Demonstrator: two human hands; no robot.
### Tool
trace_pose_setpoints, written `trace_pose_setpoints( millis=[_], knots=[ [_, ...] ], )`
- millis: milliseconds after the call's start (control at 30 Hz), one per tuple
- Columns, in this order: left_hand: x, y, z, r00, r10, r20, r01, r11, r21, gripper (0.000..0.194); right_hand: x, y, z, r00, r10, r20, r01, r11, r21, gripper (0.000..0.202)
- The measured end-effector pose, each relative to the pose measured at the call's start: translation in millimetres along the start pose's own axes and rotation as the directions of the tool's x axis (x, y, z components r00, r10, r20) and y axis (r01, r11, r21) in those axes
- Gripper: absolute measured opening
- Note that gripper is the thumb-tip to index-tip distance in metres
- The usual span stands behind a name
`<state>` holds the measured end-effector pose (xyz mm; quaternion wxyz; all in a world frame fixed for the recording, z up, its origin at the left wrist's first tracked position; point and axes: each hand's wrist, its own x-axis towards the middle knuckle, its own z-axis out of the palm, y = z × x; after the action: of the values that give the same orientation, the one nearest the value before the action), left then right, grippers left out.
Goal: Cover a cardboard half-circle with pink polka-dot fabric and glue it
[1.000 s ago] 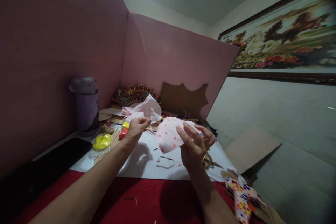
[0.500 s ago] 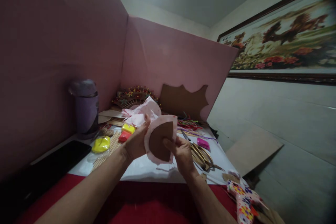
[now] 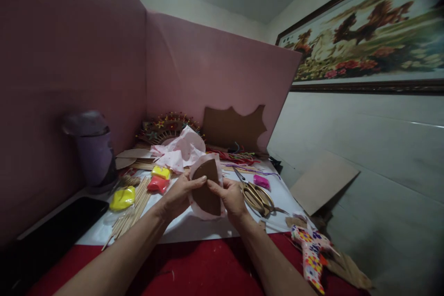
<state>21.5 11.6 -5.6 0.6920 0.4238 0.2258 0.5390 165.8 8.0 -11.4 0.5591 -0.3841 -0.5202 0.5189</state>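
Both hands hold a half-round brown cardboard piece [image 3: 207, 196] backed by pale pink cloth [image 3: 198, 210] whose border shows round its edge. My left hand [image 3: 178, 194] grips its left side, thumb on the cardboard. On the right side my right hand [image 3: 231, 196] pinches it, thumb also on the brown face; the fingers of both hands are partly hidden behind. Crumpled pink-white cloth [image 3: 178, 150] lies just behind. Gold-handled scissors [image 3: 257, 199] rest right of my right hand.
Wooden sticks [image 3: 133, 208], yellow packet [image 3: 122, 198], red packet [image 3: 158, 184], black phone [image 3: 74, 222] and purple container [image 3: 93, 159] are left. Right are a magenta packet [image 3: 261, 181] and flowered cloth shape [image 3: 312, 256]. A cardboard cut-out [image 3: 234, 127] leans on the pink panel [image 3: 215, 64].
The left thumb has come onto the cardboard face, near the right thumb. The piece is turned slightly and sits a little further left in view. The whole view has shifted.
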Motion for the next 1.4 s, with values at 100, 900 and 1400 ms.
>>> trace_pose_setpoints(
  millis=[100,900,1400],
  knots=[
    [2.8,4.2,-0.3,0.999,0.007,-0.047,-0.008,1.000,-0.020,0.033,4.4,0.9,-1.9,0.998,0.014,-0.057,-0.014,1.000,-0.016,0.051],
    [5.7,7.7,1.9,0.990,-0.010,-0.141,0.014,0.999,0.032,0.048,-3.3,6.3,2.1,0.866,-0.457,0.204,0.490,0.694,-0.527,0.052],
    [7.6,4.5,-1.7,0.996,-0.006,-0.095,0.006,1.000,-0.005,0.061,-3.4,7.1,2.9,0.907,-0.421,-0.004,0.355,0.770,-0.530,0.050]
  ],
)
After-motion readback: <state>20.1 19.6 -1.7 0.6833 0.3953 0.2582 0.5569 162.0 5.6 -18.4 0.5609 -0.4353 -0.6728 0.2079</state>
